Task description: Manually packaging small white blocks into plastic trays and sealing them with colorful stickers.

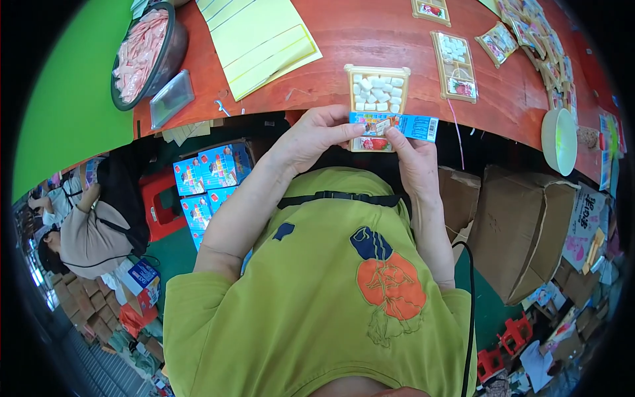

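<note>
label strip (397, 124) centre frame, over tan tray (377, 89) of white pieces at table edge | left hand (311, 139) and right hand (413, 155) pinch its ends, fingers closed | likely light, floppy, creasable; grip ends

We see a small packing workshop, red desk (397, 33) strewn with candy trays (455, 66), cardboard boxes (522, 231) stacked below, printed cartons (205, 172) on the floor.

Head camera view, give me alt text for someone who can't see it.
Both hands, the left hand and right hand, pinch a blue printed card over a tan tray of white pieces at the edge of a red-brown table. More filled trays, yellow paper sheets and a bowl of pink pieces lie on the table.
</note>
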`<state>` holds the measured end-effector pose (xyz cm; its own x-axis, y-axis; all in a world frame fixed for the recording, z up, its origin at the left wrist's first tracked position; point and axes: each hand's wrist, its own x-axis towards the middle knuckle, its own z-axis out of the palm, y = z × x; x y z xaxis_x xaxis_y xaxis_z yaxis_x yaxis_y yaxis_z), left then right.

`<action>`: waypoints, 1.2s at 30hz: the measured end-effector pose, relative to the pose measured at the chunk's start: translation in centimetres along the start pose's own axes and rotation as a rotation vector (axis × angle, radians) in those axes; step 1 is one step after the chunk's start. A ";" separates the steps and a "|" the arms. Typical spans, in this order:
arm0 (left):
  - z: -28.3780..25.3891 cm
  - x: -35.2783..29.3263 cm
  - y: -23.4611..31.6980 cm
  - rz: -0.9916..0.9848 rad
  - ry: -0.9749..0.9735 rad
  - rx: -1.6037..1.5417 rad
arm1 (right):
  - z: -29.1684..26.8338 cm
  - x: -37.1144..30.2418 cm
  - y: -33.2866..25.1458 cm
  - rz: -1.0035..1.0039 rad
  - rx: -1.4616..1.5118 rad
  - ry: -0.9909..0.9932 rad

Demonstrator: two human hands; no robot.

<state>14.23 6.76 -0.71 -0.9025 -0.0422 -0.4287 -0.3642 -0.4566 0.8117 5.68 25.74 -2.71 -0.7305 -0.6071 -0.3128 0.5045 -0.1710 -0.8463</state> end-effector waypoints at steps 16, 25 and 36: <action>1.3 -3.5 1.5 0.565 -0.459 0.566 | -3.4 -1.5 -0.9 -0.310 0.041 -0.554; 2.3 -4.1 0.3 0.628 -0.445 0.661 | -2.5 -2.8 -3.7 -0.110 -0.214 -0.598; 2.6 -4.0 -0.6 0.915 -0.244 0.842 | -0.8 -2.6 -3.7 -0.003 -0.175 -0.476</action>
<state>17.43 9.53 1.59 -0.8868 0.1631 0.4324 0.4615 0.3612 0.8103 5.38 28.58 0.91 -0.4207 -0.9001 -0.1135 0.3878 -0.0653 -0.9194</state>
